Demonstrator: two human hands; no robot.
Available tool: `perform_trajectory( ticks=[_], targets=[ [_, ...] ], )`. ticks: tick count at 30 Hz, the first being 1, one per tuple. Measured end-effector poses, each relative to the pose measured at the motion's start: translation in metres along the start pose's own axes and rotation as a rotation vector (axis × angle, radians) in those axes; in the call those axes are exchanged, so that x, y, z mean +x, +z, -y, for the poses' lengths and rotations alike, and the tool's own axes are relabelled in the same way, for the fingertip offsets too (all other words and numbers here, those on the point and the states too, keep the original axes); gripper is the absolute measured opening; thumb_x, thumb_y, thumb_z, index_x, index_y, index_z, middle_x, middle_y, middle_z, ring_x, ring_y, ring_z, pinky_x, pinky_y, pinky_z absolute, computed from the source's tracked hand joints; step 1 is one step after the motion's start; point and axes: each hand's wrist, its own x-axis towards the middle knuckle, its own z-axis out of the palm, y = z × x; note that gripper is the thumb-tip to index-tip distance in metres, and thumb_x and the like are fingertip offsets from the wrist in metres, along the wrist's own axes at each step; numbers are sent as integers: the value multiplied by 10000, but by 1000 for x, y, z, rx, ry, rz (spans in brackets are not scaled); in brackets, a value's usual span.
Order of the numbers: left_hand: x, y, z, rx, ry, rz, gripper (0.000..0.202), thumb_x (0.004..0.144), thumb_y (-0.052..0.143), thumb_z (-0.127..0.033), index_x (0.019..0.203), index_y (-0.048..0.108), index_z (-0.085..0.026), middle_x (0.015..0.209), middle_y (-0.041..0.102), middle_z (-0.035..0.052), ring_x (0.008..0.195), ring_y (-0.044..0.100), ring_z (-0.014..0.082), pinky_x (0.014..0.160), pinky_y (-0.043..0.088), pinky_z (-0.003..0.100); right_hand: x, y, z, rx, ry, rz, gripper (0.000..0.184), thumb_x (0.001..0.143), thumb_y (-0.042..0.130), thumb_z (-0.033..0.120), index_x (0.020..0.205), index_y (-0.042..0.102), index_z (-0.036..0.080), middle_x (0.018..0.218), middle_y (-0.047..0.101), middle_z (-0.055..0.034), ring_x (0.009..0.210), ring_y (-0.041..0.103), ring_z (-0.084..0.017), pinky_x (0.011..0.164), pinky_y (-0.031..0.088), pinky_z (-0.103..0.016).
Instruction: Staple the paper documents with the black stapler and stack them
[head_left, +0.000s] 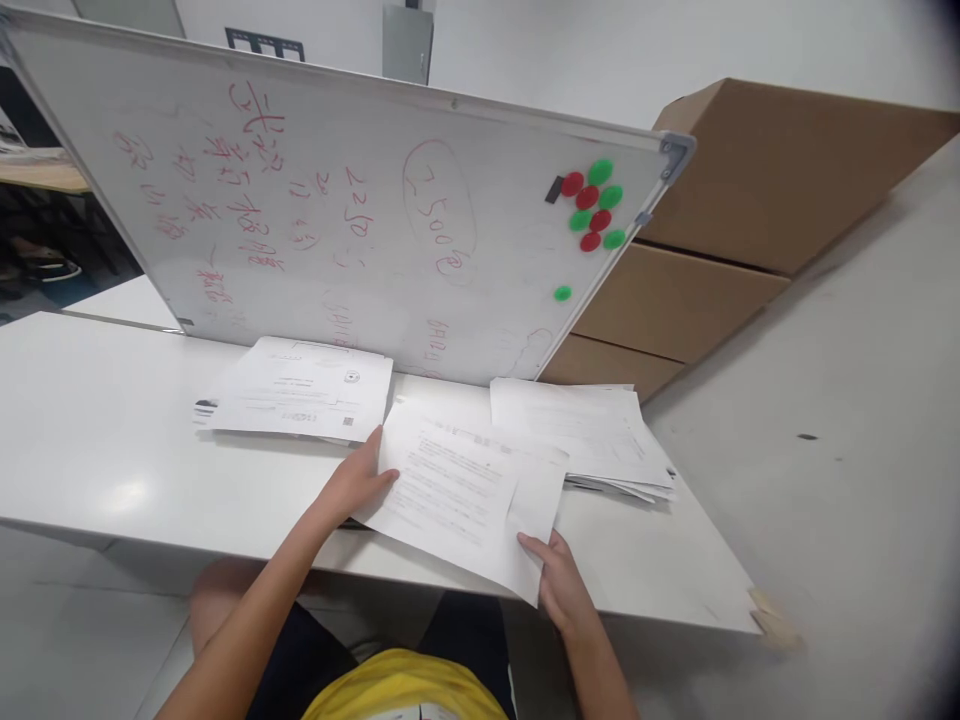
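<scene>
Printed sheets of paper (450,490) are held up over the front edge of the table, between both hands. My left hand (364,482) grips their left edge, thumb on top and fingers underneath. At the lower right corner my right hand (553,575) pinches the sheets, its thumb lying on the paper. Whether there are two sheets or more I cannot tell. To the left lies a stack of printed papers (300,390) with a small square code on its top sheet. Another stack of papers (577,430) lies to the right, partly behind the held sheets.
A whiteboard (285,200) with red handwriting stands along the back of the white table (97,430). Several red and green round magnets (587,197) cling to its right part. Cardboard boxes (750,180) are stacked behind it, near the wall.
</scene>
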Motion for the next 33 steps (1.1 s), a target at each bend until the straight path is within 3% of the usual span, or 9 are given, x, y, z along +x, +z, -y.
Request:
perform_trajectory(
  ticks=[4,8,13,17,19,22,28,31,33],
  targets=[
    [2,-2,-7,-244,-13,-86,642,834,508,-384,1427,324,-221,1282,577,106,1179,545,289,904,474,401,-1,-9,9,-90,-21,2,427,585,800,371,943,702,159,962,753,-112,903,691,-333,853,511,-468],
    [-17,11,-24,-347,131,-257,500,885,457,-431,1337,424,-220,1290,564,109,1180,542,259,927,470,390,-1,-20,35,-336,-112,-10,411,567,795,407,885,715,158,916,758,-111,881,681,-341,803,514,-459],
    [-49,59,-38,-398,298,-573,321,901,457,-413,1107,507,-172,1022,634,124,957,631,224,811,517,366,2,-37,51,-399,-265,-144,419,595,761,474,872,706,164,922,753,-118,889,665,-327,760,515,-412],
    [-65,105,-33,-367,189,-672,383,853,534,-462,1090,503,-162,940,643,115,892,649,239,744,535,376,6,-54,35,-350,-297,-204,415,543,787,491,796,702,172,836,755,-106,831,666,-307,728,517,-393],
    [-65,116,-31,-354,127,-668,406,827,554,-500,1052,523,-164,908,658,113,871,658,252,721,540,382,7,-62,26,-329,-294,-238,395,554,784,494,768,698,174,786,749,-95,789,664,-289,707,517,-385],
    [-60,115,-31,-390,84,-633,383,821,539,-523,976,551,-173,864,670,100,818,663,248,689,537,374,5,-72,22,-295,-341,-288,363,600,769,483,790,700,181,793,744,-72,778,653,-256,712,509,-365],
    [-61,88,-51,-536,-71,-521,350,824,546,-515,963,562,-194,887,666,64,850,638,226,723,518,340,-11,-83,32,-258,-324,-211,372,635,773,443,910,713,200,868,744,-65,870,647,-268,798,491,-380],
    [-64,74,-61,-661,-150,-405,345,829,553,-505,992,560,-201,930,665,59,878,630,221,735,520,332,-19,-86,30,-140,-280,-202,380,612,798,433,926,715,237,903,743,-57,891,649,-273,859,472,-411],
    [-64,68,-65,-770,-185,-335,358,832,561,-487,1050,554,-203,1005,665,68,922,630,220,775,521,342,-22,-82,21,-28,-269,-183,417,564,803,508,891,710,267,890,738,-62,855,652,-279,853,474,-445]
  ],
)
